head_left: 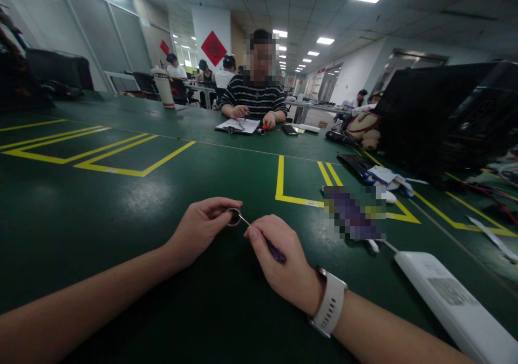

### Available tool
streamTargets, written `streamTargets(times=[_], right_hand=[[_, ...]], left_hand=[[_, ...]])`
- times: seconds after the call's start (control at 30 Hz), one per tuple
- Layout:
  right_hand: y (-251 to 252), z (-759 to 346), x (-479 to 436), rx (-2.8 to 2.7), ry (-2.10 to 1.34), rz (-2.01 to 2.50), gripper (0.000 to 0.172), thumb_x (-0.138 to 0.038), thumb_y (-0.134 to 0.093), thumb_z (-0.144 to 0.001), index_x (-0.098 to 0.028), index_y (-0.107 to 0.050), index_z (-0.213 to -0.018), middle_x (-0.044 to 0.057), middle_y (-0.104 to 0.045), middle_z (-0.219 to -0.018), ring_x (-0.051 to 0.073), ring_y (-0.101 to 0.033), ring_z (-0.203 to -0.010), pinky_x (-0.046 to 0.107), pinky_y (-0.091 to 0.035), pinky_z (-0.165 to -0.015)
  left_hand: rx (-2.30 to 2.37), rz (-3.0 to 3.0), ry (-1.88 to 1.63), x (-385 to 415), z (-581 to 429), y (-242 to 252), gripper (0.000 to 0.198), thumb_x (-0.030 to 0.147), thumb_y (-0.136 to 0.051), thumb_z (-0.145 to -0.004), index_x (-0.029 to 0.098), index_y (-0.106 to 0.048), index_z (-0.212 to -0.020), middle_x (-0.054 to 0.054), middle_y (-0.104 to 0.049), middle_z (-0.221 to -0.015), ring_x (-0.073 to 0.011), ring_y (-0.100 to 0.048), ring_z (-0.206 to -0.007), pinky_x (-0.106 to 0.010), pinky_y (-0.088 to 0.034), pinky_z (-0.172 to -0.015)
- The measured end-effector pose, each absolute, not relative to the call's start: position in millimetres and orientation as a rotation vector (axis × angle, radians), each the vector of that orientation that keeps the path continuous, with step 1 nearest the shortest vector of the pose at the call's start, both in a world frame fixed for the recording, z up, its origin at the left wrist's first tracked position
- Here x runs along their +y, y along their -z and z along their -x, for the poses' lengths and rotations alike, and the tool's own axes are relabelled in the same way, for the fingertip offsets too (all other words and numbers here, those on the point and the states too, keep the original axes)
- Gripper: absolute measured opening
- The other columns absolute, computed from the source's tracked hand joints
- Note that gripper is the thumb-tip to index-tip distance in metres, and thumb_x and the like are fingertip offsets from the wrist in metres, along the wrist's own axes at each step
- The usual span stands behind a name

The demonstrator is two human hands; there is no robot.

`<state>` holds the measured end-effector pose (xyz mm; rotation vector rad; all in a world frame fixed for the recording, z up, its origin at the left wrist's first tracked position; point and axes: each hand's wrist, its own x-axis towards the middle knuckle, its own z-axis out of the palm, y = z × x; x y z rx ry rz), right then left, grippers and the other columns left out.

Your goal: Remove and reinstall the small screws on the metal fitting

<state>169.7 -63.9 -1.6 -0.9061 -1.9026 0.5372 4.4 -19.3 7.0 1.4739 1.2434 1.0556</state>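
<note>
Between the thumb and fingers of my left hand (pixel 204 221) is a small round metal band, which looks like a hose clamp (pixel 233 217). My right hand (pixel 281 253) is closed around a screwdriver (pixel 277 253) with a dark purple handle. Its thin shaft points up and left, and its tip meets the right side of the band. My fingers partly cover both the band and the handle, so I cannot make out how the tip sits. Both hands are just above the green table (pixel 170 304).
Yellow tape (pixel 109 170) marks the table. To the right lie a blurred-out purple phone-like object (pixel 352 213), a white power strip or bank (pixel 449 294) and a cloth (pixel 388 179). A black monitor (pixel 445 115) stands behind. A person (pixel 254 96) sits opposite by a clipboard (pixel 238 125); a cup (pixel 164 89) stands left.
</note>
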Motion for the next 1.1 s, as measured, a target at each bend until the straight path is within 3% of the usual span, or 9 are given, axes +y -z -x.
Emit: streamTargets(times=[0.2,0.37,0.5,0.7,0.8,0.97,1.1], right_hand=[[2.9,-176.8,-59.3,-1.741,-0.655,0.993,0.024,-0.024,-0.043,-0.09,-0.017,-0.06,-0.074,0.002,-0.061,-0.074,0.015,-0.057,-0.073,0.029,-0.043,-0.068],[5.2,-179.2,-57.0,-1.626,-0.814,0.988,0.028,-0.029,-0.043,-0.09,-0.016,-0.062,-0.074,0.002,-0.061,-0.072,0.014,-0.058,-0.07,0.028,-0.045,-0.065],[4.0,-179.7,-58.5,-1.617,-0.864,0.952,0.028,-0.028,-0.043,-0.09,-0.016,-0.062,-0.074,0.001,-0.061,-0.07,0.013,-0.058,-0.068,0.027,-0.045,-0.065],[3.4,-180.5,-59.8,-1.611,-0.909,0.912,0.024,-0.028,-0.046,-0.089,-0.017,-0.063,-0.077,0.001,-0.062,-0.073,0.013,-0.058,-0.07,0.028,-0.046,-0.066],[3.4,-179.9,-59.9,-1.607,-0.967,0.877,0.016,-0.028,-0.05,-0.087,-0.018,-0.061,-0.084,0.001,-0.062,-0.074,0.014,-0.058,-0.07,0.028,-0.047,-0.066],[-0.9,-178.1,-61.8,-1.682,-1.005,0.863,0.009,-0.023,-0.056,-0.082,-0.017,-0.061,-0.085,0.001,-0.062,-0.078,0.013,-0.057,-0.07,0.027,-0.047,-0.064],[-4.4,-177.1,-63.5,-1.728,-1.007,0.879,0.008,-0.021,-0.057,-0.079,-0.017,-0.062,-0.085,0.003,-0.063,-0.081,0.015,-0.058,-0.074,0.029,-0.047,-0.068]], left_hand=[[1.173,-1.548,-0.956,-10.6,0.3,-1.8,0.042,0.015,-0.066,-0.06,0.018,-0.06,-0.101,-0.003,-0.07,-0.091,-0.0195,-0.066,-0.089,-0.035,-0.051,-0.085],[1.223,-1.99,-0.959,-1.1,11.4,5.7,0.036,0.021,-0.064,-0.066,0.021,-0.062,-0.102,-0.005,-0.062,-0.101,-0.0203,-0.062,-0.088,-0.036,-0.053,-0.075],[1.332,-2.324,-0.915,3.4,17.5,7.5,0.037,0.028,-0.065,-0.068,0.022,-0.061,-0.105,-0.005,-0.059,-0.097,-0.021,-0.057,-0.086,-0.036,-0.049,-0.072],[1.426,-2.484,-0.855,6.9,17.1,9.7,0.022,0.033,-0.067,-0.066,0.018,-0.054,-0.076,-0.002,-0.054,-0.08,-0.0186,-0.051,-0.074,-0.031,-0.042,-0.064],[1.508,-2.398,-0.843,5.6,15.0,8.3,0.022,0.034,-0.064,-0.068,0.019,-0.048,-0.073,0.0,-0.053,-0.073,-0.0169,-0.05,-0.066,-0.028,-0.039,-0.058],[1.366,-2.333,-0.834,3.1,14.5,6.8,0.017,0.034,-0.058,-0.075,0.018,-0.054,-0.073,0.0,-0.058,-0.072,-0.0156,-0.053,-0.066,-0.027,-0.04,-0.059],[1.307,-2.338,-0.887,2.2,15.6,9.6,0.02,0.034,-0.058,-0.075,0.018,-0.052,-0.066,0.002,-0.053,-0.062,-0.0128,-0.05,-0.058,-0.025,-0.037,-0.055]])
